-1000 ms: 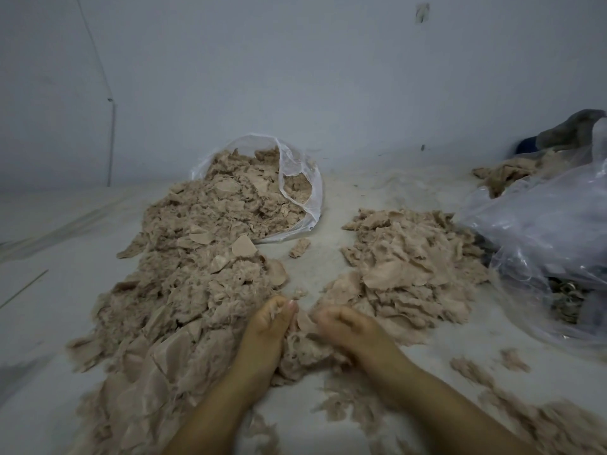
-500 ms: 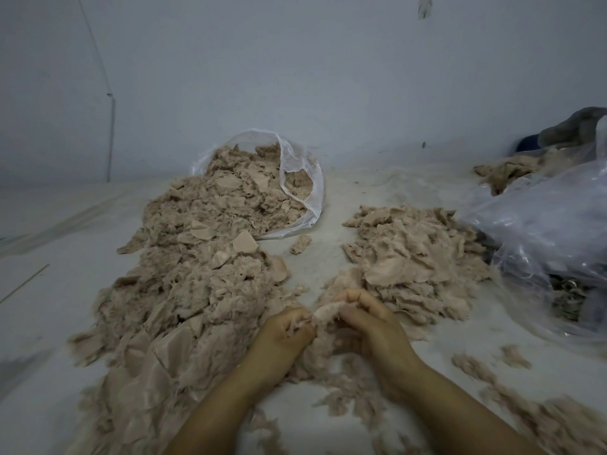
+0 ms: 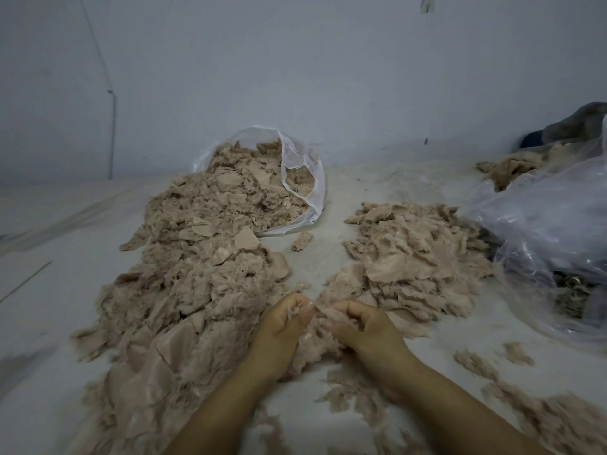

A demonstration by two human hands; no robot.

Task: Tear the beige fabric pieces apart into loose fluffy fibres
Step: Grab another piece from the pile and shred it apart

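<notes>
Since a second ago both hands came up off the heap and closed together: left hand [image 3: 285,326] and right hand [image 3: 363,326] now curled tight on one wad of beige fuzzy fabric [image 3: 315,343], knuckles almost touching, wisps sticking out by the left thumb. Half a second ago the piece looked flatter between the fingertips; now it was bunched and fraying, so this tear looked under way, not finished.

Most work remained: big left heap of beige fabric scraps [image 3: 197,290] ran from the clear plastic bag lying on its side [image 3: 308,178] toward the camera, with whole smooth pieces on top. Smaller right pile of torn beige pieces [image 3: 417,257] sat just beyond the hands.

Room: bare strip of pale floor [image 3: 328,224] between the piles; crumpled clear plastic sheet [image 3: 551,231] crowded the right edge; fluff scattered lower right
</notes>
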